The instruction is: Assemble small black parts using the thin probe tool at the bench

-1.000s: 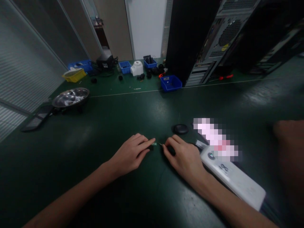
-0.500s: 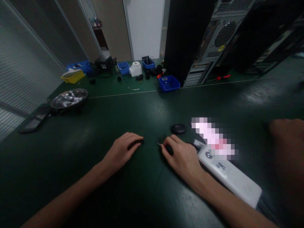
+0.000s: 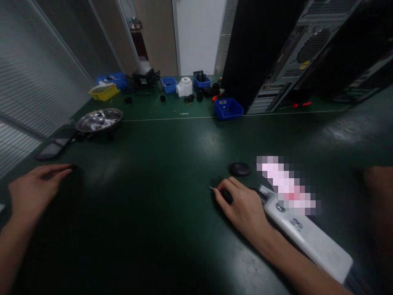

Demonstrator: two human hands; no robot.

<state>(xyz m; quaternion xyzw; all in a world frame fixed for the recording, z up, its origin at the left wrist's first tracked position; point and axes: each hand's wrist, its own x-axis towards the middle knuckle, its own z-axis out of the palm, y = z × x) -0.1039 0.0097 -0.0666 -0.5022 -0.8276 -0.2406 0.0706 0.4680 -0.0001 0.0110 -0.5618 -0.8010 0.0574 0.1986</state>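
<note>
two bare hands are over one dark green, faintly glossy tabletop [image 3: 147,172]: the right hand [image 3: 242,205] is curled closed around one slim tool [image 3: 227,196], its dark handle under the fingers and its thin, pale metal tip poking out to the left; the left hand [image 3: 33,192], well apart from it, has thumb and fingers nearly meeting, but i cannot tell whether the dark spot at their tips is something held. just beyond the right hand sits one smooth, black oval object [image 3: 241,169]. close along the right forearm's outer side, hemming it in, lies one long, white, round-cornered plastic case [image 3: 316,241] marked "18", with one pixelated pink strip [image 3: 284,184] beside it. farther right is one blurred hand [image 3: 379,180] of another person. beyond the left hand are one flat, dark panel [image 3: 55,145] and one shiny, round metal bowl [image 3: 113,116] with crumpled-looking white bits inside. well beyond both hands stand four blue plastic bins [image 3: 229,110], one yellow bin [image 3: 104,93], one vented white housing [image 3: 184,87] and one red-handled screwdriver [image 3: 302,105].
</note>
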